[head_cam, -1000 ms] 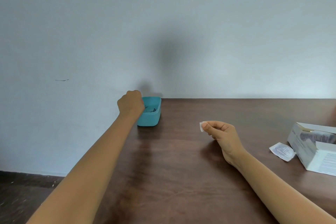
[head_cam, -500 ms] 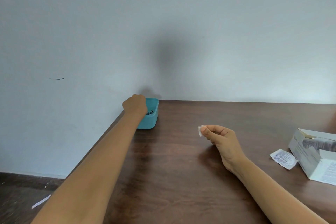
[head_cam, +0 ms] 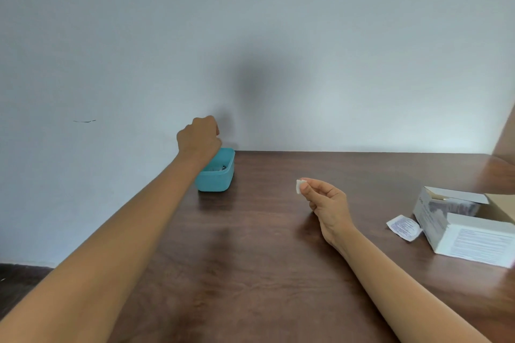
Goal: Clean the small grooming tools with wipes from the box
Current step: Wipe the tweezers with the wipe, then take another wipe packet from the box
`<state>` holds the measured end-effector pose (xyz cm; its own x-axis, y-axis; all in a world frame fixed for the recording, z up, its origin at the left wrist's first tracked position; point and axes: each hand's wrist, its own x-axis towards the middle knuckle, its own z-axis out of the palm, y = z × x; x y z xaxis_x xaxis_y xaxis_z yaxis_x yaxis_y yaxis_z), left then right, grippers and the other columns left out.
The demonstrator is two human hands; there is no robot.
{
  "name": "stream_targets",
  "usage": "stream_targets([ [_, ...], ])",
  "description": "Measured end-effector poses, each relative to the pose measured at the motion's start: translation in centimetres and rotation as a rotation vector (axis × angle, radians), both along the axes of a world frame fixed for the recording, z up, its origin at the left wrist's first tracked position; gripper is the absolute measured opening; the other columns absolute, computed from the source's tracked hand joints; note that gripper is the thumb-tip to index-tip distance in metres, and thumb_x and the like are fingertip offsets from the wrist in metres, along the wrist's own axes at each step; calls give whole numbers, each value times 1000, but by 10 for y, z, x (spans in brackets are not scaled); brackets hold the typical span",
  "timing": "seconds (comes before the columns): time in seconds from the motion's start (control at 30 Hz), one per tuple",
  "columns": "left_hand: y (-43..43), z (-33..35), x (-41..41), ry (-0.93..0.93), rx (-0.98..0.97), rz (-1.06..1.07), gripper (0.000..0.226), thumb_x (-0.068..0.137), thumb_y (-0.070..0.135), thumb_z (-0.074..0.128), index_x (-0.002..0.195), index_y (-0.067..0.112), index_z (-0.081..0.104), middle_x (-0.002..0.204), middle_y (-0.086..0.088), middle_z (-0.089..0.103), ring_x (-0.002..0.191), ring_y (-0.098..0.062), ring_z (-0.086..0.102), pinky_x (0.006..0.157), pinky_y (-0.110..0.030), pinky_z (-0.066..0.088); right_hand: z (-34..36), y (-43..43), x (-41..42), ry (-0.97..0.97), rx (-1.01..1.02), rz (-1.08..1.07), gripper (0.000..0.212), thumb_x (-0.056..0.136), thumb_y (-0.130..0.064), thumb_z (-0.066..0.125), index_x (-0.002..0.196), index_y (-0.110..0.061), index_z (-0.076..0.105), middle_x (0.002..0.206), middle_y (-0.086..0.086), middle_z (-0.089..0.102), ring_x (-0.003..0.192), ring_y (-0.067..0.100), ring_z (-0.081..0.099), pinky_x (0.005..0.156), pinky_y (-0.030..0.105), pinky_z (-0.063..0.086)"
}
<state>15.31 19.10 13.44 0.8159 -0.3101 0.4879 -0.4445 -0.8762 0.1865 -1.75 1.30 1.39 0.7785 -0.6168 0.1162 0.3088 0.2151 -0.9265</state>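
Closest in, two bare forearms reach out over a dark wooden table (head_cam: 250, 264), the left one crossing its left edge above a strip of dark floor (head_cam: 19, 276). The right hand (head_cam: 327, 205) hovers over the middle of the table, with its thumb and forefinger pinching a small white wipe (head_cam: 299, 186) and the other fingers curled loosely beneath. The wipe is a folded pad that sticks up and a little leftward out of the pinch.

Well off to the right lies the open white box (head_cam: 473, 239), its long side running from the near right toward the far left and its flaps open at the far end. A torn white sachet wrapper (head_cam: 404, 227) lies flat just beside its left corner.

Further back, by the table's far left edge, sits a teal tub (head_cam: 214, 182) with its long axis running away from me toward the wall. A few small dark and metallic tools (head_cam: 221, 167) show inside, too small to make out. The left hand (head_cam: 199, 138) is raised over the tub's far left side and hides part of its rim. Its fingers are curled under, and its back hides whether they grip anything.

Behind it all is a pale wall (head_cam: 334, 36) with a soft shadow and a thin dark mark (head_cam: 84, 121).
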Motion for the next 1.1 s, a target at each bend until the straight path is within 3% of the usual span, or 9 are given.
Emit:
stream_targets([
  [0.17, -9, -9, -43, -30, -78, -109, 17, 88, 21, 54, 104, 15, 57, 104, -6, 65, 90, -28, 61, 68, -32, 39, 4, 4, -9, -35, 58, -20, 8, 82, -9, 71, 86, -15, 72, 70, -9, 71, 63, 0, 58, 58, 15, 35],
  [0.27, -19, -26, -70, 6, -129, -193, 16, 88, 29, 57, 98, 17, 58, 96, -2, 66, 90, -24, 61, 69, -31, 42, 4, 6, -18, -38, 81, -32, 6, 84, -11, 68, 87, -15, 72, 65, -10, 66, 59, 3, 47, 55, 15, 33],
  [0.37, -31, -47, -93, 157, -216, -296, 15, 84, 33, 63, 93, 20, 61, 87, 7, 66, 87, -14, 61, 69, -28, 43, 2, 3, -35, -20, 70, -32, 9, 88, -9, 64, 89, -13, 72, 63, -6, 55, 58, 7, 37, 53, 17, 28],
  [0.47, -49, -69, -112, 325, -318, -403, 13, 80, 32, 68, 87, 22, 62, 79, 10, 64, 86, -11, 62, 75, -27, 48, 6, -5, -62, 22, -46, -15, 13, 90, -7, 62, 90, -15, 72, 62, -10, 58, 58, 4, 41, 55, 18, 29],
  [0.6, -81, -98, -134, 436, -389, -466, 17, 79, 28, 71, 92, 17, 68, 86, 4, 68, 85, -11, 62, 76, -22, 46, 9, -24, -98, 96, -209, -31, 12, 87, -8, 65, 91, -16, 72, 72, -10, 67, 59, -3, 50, 56, 17, 33],
  [0.77, -130, -121, -167, 511, -385, -537, 23, 82, 33, 69, 99, 17, 69, 87, 4, 70, 85, -12, 66, 82, -24, 50, -1, -43, -125, 40, -59, -87, 14, 83, -2, 67, 84, -16, 71, 73, -5, 69, 65, 4, 52, 61, 19, 35],
  [0.87, -157, -124, -188, 477, -339, -544, 25, 85, 39, 61, 97, 18, 69, 94, 2, 71, 87, -16, 66, 77, -29, 52, 1, -50, -124, -3, 7, -91, 17, 83, 0, 65, 83, -16, 70, 70, -5, 68, 61, 4, 51, 59, 18, 36],
  [0.97, -178, -125, -204, 407, -271, -492, 20, 86, 31, 53, 89, 16, 66, 97, -7, 66, 95, -29, 62, 79, -35, 46, 3, -52, -119, -23, 14, -120, 16, 85, 3, 62, 86, -12, 69, 67, -5, 67, 56, 1, 52, 56, 15, 38],
  [1.1, -187, -130, -204, 330, -174, -531, 23, 87, 27, 57, 105, 13, 61, 113, -9, 53, 105, -28, 54, 89, -37, 42, 6, -55, -118, -50, 70, -115, 12, 88, 0, 60, 95, -7, 66, 68, -3, 66, 55, 2, 54, 54, 16, 41],
])
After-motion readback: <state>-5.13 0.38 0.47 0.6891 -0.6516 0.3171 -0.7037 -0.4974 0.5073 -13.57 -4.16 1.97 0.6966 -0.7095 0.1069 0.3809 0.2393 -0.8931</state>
